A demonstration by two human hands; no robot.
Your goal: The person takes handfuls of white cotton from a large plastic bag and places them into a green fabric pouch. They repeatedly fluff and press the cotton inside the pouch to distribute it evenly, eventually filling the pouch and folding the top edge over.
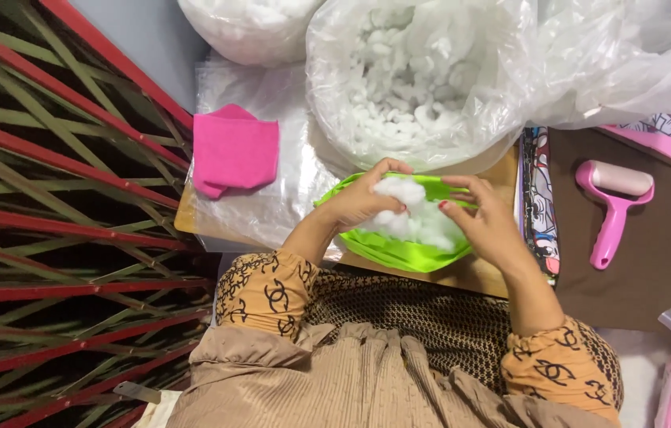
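A bright green fabric cover [399, 252] lies on the wooden board in front of me, its opening filled with white fluffy stuffing [419, 218]. My left hand [359, 200] grips the green cover's left edge, with its fingers pressed into the stuffing. My right hand [482, 218] holds the cover's right edge, thumb and fingers pinching the rim beside the white filling. Both hands touch the cover and the stuffing between them.
A large clear plastic bag of white stuffing [423, 79] stands just behind the cover, with another bag [248, 28] at the back left. A folded pink cloth [234, 150] lies left. A pink lint roller [613, 202] rests on brown fabric [652, 269] at right. Red and green webbing [58, 238] fills the left.
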